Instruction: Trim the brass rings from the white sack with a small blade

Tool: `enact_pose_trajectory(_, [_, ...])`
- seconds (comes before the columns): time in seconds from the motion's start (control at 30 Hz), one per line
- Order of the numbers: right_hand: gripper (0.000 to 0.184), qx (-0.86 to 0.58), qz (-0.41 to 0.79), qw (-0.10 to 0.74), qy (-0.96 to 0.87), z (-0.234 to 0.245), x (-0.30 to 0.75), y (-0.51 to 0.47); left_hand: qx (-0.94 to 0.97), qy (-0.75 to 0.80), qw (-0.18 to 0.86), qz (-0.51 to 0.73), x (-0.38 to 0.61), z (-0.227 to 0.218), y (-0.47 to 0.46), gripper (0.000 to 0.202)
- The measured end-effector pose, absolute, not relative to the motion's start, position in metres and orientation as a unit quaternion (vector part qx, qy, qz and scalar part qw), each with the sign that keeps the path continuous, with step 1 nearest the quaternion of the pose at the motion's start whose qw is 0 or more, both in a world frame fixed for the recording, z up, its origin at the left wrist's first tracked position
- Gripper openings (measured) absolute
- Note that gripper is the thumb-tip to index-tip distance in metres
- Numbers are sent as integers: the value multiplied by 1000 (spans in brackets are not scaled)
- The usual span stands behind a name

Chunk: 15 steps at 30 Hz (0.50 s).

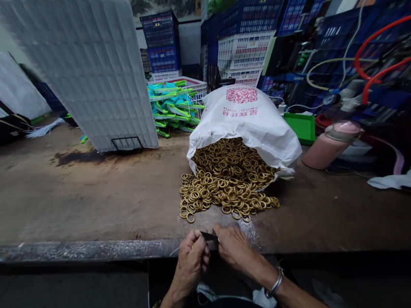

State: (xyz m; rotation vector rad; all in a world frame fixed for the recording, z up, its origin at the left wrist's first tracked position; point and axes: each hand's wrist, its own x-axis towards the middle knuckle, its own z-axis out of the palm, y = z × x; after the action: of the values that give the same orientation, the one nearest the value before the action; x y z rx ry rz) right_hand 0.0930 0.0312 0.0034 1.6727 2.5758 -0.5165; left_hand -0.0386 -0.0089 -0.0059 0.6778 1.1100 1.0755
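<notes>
My left hand [191, 264] and my right hand [235, 250] meet at the near edge of the worktable [65, 199]. Both are closed in a pinch on a small dark flat piece [209, 236] held between them. My left hand also seems to hold a brass ring, mostly hidden by the fingers. Just beyond my hands lies a heap of brass rings [224, 184], spilling out of a white sack [246, 119] with red print that lies on its side.
A white gridded tray [87, 63] stands upright at the back. Behind it lie green and blue plastic parts [172, 108] and stacked blue and white crates [239, 31]. A pink bottle [328, 145], a green box [302, 127] and hoses sit at the right.
</notes>
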Motion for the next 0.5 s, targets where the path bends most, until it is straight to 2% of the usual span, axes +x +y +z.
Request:
enact_pose_trajectory(0.23, [28, 576, -135, 3, 806, 7, 70, 55, 203, 407, 722, 522, -58, 8, -27, 27])
enact_pose_trajectory(0.37, [21, 570, -143, -50, 807, 4, 51, 60, 169, 413, 702, 556, -71, 5, -26, 28])
enact_pose_trajectory(0.5, [24, 583, -127, -47, 801, -7, 38, 62, 180, 426, 682, 566, -78, 3, -25, 27])
